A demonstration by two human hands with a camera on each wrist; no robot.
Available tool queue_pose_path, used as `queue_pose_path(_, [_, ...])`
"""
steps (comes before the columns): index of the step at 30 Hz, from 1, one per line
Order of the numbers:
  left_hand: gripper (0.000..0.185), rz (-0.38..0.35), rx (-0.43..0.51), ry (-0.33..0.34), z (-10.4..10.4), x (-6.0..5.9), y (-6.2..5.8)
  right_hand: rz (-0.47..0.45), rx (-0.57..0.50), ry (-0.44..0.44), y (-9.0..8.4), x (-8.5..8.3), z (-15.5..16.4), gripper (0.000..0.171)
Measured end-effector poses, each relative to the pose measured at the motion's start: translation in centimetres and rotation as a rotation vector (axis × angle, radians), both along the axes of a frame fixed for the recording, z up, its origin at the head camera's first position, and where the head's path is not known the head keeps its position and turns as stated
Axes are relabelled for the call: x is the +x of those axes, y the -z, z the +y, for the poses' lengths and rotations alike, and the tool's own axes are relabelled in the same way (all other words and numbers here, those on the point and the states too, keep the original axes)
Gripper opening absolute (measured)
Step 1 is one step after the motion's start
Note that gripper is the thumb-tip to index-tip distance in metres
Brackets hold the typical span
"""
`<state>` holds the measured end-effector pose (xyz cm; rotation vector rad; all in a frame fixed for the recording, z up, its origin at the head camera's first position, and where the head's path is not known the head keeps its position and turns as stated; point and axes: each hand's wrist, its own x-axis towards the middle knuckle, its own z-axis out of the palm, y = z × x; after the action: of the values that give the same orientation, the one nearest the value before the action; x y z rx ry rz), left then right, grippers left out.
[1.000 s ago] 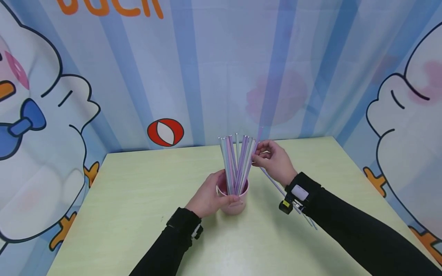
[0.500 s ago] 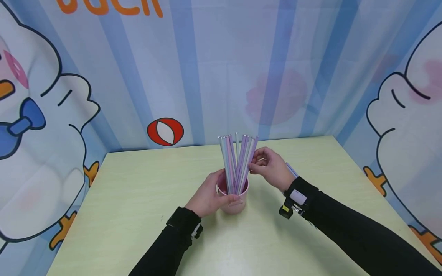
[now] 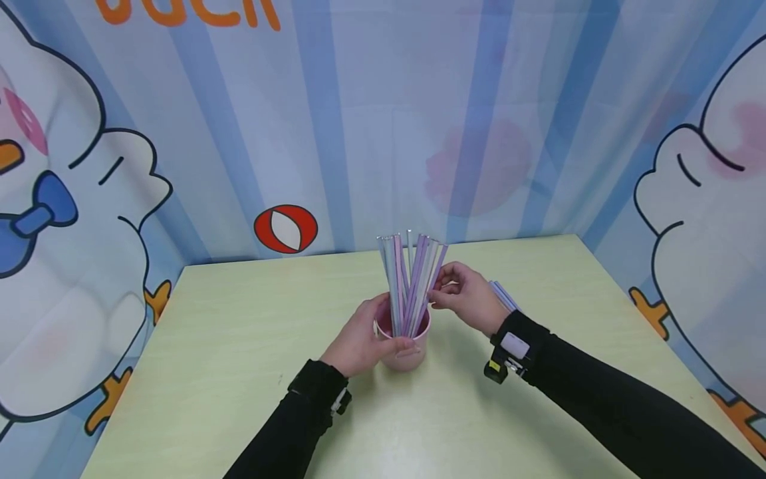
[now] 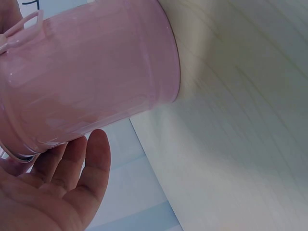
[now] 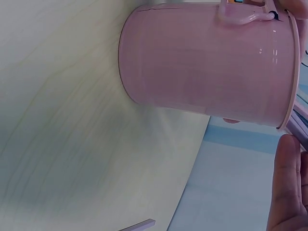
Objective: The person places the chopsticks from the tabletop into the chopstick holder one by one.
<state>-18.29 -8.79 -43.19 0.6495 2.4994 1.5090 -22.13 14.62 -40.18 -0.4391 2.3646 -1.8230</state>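
In the head view my left hand (image 3: 362, 342) grips a small pink metal bucket (image 3: 403, 362) by its rim, thumb in front. The left wrist view shows its fingers curled by the bucket wall (image 4: 96, 72). A bundle of thin straws (image 3: 409, 286), purple, pink and pale, stands upright in the bucket. At the bundle's right side my right hand (image 3: 469, 296) pinches a purple straw (image 3: 441, 258) between thumb and fingers. That straw leans slightly right, its lower part inside the bucket. The right wrist view shows the fingers (image 5: 287, 178) beside the rim.
A few purple straws (image 3: 505, 295) lie on the pale wooden table (image 3: 251, 372), partly under the right forearm. One straw's end (image 5: 144, 224) shows in the right wrist view. A blue striped curtain (image 3: 371, 133) with cartoon ducks rises behind the table and along both sides.
My right hand has moved down and slightly left, lowering the purple straw into the bucket among the others. The left hand and bucket have stayed in place.
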Motion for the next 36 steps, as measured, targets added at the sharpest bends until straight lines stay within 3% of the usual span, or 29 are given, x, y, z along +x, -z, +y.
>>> queue_pose_path(8, [0.079, 0.010, 0.011, 0.004, 0.1, 0.0, 0.0, 0.057, 0.086, -0.031, -0.1, -0.3, 0.8, 0.034])
queue_pose_path(19, [0.081, 0.000, -0.025, -0.034, 0.0, 0.1, 0.1, 0.263, 0.427, 0.036, -0.2, -1.3, 5.2, 0.024])
queue_pose_path(28, [0.084, 0.004, -0.035, -0.035, 0.0, 0.2, 0.1, 0.239, 0.608, 0.091, 1.0, -2.3, 10.6, 0.024])
queue_pose_path(36, [0.085, -0.006, -0.036, -0.044, 0.0, 0.2, 0.2, 0.207, 0.740, 0.098, 2.8, -3.0, 13.4, 0.026])
